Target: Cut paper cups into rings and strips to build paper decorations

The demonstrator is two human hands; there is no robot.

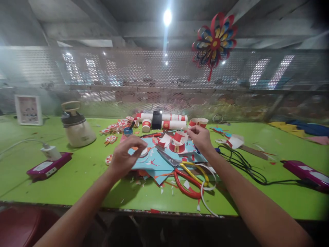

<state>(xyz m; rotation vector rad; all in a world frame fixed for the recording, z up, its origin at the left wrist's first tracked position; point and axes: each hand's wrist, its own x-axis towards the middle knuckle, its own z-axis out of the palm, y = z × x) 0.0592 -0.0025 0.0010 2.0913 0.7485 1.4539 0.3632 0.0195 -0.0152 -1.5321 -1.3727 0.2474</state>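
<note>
My left hand is curled with thumb and fingertips close together, just beside a round white piece. Whether it grips that piece or something finer, I cannot make out. Across the pile, my right hand pinches with its fingertips; anything in them is too small to name. Between the hands stand cut red-and-white paper cup pieces on light blue paper strewn with scraps. Large scissors with one red and one yellow handle lie spread open in front. A curled white strip hangs by the handles.
Behind are a black phone, white paper-cup stacks, paper cups, a small blue jar and flower-like paper pieces. A kettle-like jug and purple power strip stand left; black cable runs right. A paper flower hangs above.
</note>
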